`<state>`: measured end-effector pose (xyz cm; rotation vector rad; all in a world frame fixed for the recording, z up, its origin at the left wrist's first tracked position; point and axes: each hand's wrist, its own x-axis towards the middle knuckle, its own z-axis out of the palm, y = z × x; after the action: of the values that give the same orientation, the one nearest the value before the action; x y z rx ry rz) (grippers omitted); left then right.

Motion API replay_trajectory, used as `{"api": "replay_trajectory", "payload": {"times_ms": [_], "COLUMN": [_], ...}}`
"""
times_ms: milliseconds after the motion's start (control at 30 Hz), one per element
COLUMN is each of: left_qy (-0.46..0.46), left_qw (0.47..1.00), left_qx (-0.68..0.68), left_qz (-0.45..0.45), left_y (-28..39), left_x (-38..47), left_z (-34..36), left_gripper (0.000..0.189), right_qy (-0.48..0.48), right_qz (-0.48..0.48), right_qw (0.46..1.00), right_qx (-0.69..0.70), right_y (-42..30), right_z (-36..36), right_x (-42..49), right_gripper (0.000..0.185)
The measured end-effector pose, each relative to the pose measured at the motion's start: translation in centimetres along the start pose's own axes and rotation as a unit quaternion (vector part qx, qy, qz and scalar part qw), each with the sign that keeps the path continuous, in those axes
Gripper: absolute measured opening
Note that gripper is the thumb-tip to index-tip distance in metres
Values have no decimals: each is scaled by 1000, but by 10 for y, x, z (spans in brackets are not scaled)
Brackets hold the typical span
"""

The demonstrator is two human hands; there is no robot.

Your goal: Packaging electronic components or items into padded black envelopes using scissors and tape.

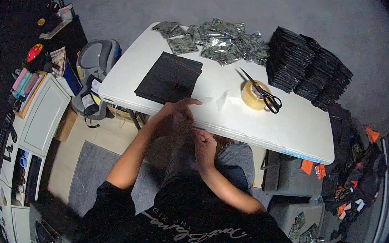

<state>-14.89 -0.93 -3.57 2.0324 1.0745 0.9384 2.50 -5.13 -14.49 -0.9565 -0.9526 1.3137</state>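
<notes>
My left hand [180, 112] is at the table's near edge, its index finger stretched over the white tabletop and its other fingers curled. Just below that edge, my right hand [205, 141] has its fingers drawn together, with a thin dark edge at their tips. Whether either hand holds something is too dark to tell. Beyond my left hand lies a flat stack of black sheets or bags [170, 77]. Black-handled scissors [260, 89] rest across a roll of clear tape [253, 97]. A small clear scrap [221, 100] lies left of the roll.
The white folding table [297, 133] bears a heap of clear-wrapped camouflage packets [221, 41] and tall stacks of black packets [308, 68] at the back. A grey padded seat [97, 56] stands left, near a white cabinet [46, 115]. Dark clothes with orange pieces [357, 176] lie right.
</notes>
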Motion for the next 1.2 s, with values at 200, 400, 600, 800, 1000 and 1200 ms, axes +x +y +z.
{"api": "replay_trajectory", "payload": {"times_ms": [200,400,600,800,1000,1200], "left_qy": [-15,11,3,5,63,50], "left_qw": [997,995,999,998,972,980], "left_qx": [16,5,4,36,120,149], "left_qz": [78,99,45,56,192,122], "left_y": [-14,-27,-23,-23,-38,-22], "left_x": [3,2,0,-1,0,1], "left_z": [9,12,13,15,19,21], "left_gripper": [67,67,62,60,65,68], "right_qy": [17,42,37,85,97,141], "right_qz": [26,67,80,98,37,69], "right_qw": [999,996,996,991,994,981], "right_qx": [16,-37,14,-15,-39,-110], "right_y": [2,25,35,24,11,23], "right_z": [7,-5,-7,1,14,4], "right_x": [1,17,18,17,13,20], "right_gripper": [15,19,17,17,18,29]}}
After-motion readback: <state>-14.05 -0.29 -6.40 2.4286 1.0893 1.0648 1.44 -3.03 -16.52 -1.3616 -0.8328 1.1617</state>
